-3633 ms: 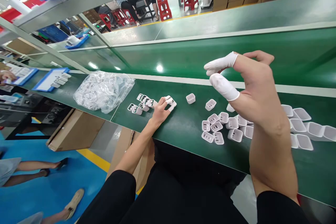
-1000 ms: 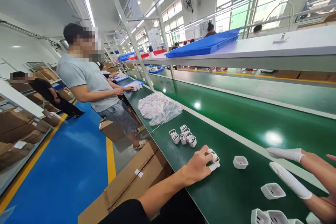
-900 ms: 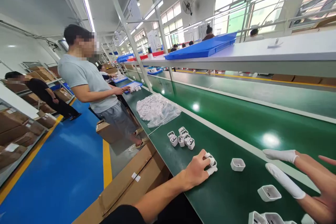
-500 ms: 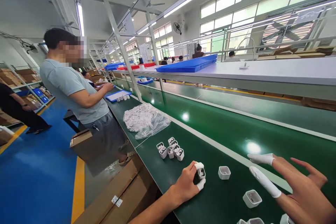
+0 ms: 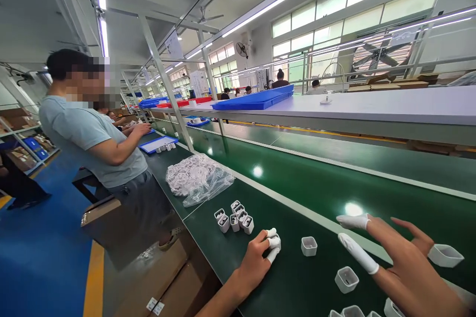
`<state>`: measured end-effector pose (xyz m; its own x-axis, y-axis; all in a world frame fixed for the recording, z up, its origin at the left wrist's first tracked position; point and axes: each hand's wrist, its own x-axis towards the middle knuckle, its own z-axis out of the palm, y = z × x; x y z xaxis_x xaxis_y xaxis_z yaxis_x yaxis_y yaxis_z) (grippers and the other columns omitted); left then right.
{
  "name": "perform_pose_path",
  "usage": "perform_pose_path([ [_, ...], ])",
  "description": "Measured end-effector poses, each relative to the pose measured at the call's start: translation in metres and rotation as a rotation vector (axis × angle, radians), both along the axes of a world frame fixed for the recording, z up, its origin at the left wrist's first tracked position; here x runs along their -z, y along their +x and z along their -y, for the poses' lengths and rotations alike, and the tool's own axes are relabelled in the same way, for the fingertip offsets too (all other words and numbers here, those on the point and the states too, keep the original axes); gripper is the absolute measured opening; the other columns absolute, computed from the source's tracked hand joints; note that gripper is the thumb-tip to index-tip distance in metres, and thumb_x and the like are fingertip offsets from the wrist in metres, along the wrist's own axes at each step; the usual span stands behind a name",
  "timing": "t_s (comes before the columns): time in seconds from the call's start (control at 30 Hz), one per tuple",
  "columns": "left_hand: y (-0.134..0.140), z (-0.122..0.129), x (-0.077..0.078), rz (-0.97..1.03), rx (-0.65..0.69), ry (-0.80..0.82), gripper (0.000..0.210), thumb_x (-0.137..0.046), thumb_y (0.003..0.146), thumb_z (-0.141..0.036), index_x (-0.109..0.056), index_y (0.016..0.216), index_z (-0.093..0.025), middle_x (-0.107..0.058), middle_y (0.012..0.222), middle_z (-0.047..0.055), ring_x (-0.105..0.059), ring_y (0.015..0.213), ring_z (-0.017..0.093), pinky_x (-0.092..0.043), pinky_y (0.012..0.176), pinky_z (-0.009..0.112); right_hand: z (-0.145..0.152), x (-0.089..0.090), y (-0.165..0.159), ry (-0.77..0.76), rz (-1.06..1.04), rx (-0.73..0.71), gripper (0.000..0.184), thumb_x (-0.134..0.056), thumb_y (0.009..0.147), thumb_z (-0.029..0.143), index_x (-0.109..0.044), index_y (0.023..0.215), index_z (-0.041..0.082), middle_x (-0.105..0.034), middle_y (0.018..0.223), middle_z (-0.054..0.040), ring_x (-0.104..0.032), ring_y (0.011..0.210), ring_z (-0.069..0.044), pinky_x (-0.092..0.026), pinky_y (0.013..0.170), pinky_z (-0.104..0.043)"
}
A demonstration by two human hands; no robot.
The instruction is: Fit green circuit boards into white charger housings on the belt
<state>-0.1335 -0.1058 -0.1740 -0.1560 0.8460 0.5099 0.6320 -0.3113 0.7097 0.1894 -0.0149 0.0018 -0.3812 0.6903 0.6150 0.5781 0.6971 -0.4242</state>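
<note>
There is one left hand (image 5: 256,260) with three white finger covers (image 5: 274,255) showing, and one right hand (image 5: 403,262) with two showing. Seven small white plastic boxes with dark bits inside (image 5: 248,225) are in one bunch. One more white box (image 5: 279,243) is in the left hand. Three white plastic cups with open tops (image 5: 309,247) show well, and four more (image 5: 352,312) are cut off at the bottom edge. There is one clear plastic bag (image 5: 211,189) full of little white pieces (image 5: 186,176), too many to count. One big blue plastic tray (image 5: 253,100) sits on one long white shelf (image 5: 390,104). One person in a light blue shirt (image 5: 87,131) stands nearby.
</note>
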Motion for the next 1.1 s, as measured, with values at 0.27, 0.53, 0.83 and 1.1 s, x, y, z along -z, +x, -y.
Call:
perform_pose_path([
  [0.27,0.002,-0.002,0.0,0.015,-0.002,0.063,0.024,-0.074,0.11,-0.043,-0.091,0.106,-0.026,-0.078,0.107,0.009,-0.085,0.099,0.022,-0.072,0.093,0.032,-0.011,0.004,0.01,-0.056,0.048,-0.051,0.034,-0.062,0.099,0.062,-0.074,0.129,0.051,-0.086,0.133,-0.0025,-0.081,0.116,-0.053,-0.044,0.124,-0.087],
  [0.53,0.005,-0.008,0.008,0.065,-0.049,0.016,0.023,-0.078,0.104,-0.04,-0.087,0.092,-0.023,-0.077,0.098,0.007,-0.08,0.088,0.02,-0.07,0.084,0.034,-0.02,0.011,0.009,-0.077,0.129,-0.09,0.036,-0.062,0.102,0.055,-0.072,0.133,0.04,-0.084,0.133,-0.0086,-0.081,0.115,-0.046,-0.038,0.128,-0.088],
  [0.83,0.024,-0.024,-0.096,1.248,0.035,-0.008,0.037,-0.081,0.101,-0.058,-0.084,0.109,-0.022,-0.086,0.121,0.013,-0.083,0.126,0.03,-0.071,0.114,0.046,-0.004,-0.012,0.014,-0.119,0.129,-0.056,0.047,-0.055,0.106,0.07,-0.075,0.129,0.034,-0.084,0.121,-0.0089,-0.082,0.099,-0.039,-0.034,0.129,-0.083],
  [1.1,0.038,-0.003,-0.177,1.406,0.254,-0.042,0.031,-0.071,0.111,-0.05,-0.084,0.123,-0.024,-0.08,0.15,0.007,-0.072,0.151,0.026,-0.068,0.121,0.033,0.0,-0.021,0.014,-0.122,0.104,-0.085,0.058,-0.05,0.107,0.077,-0.073,0.137,0.033,-0.084,0.114,-0.0095,-0.079,0.092,-0.034,-0.029,0.127,-0.081],
])
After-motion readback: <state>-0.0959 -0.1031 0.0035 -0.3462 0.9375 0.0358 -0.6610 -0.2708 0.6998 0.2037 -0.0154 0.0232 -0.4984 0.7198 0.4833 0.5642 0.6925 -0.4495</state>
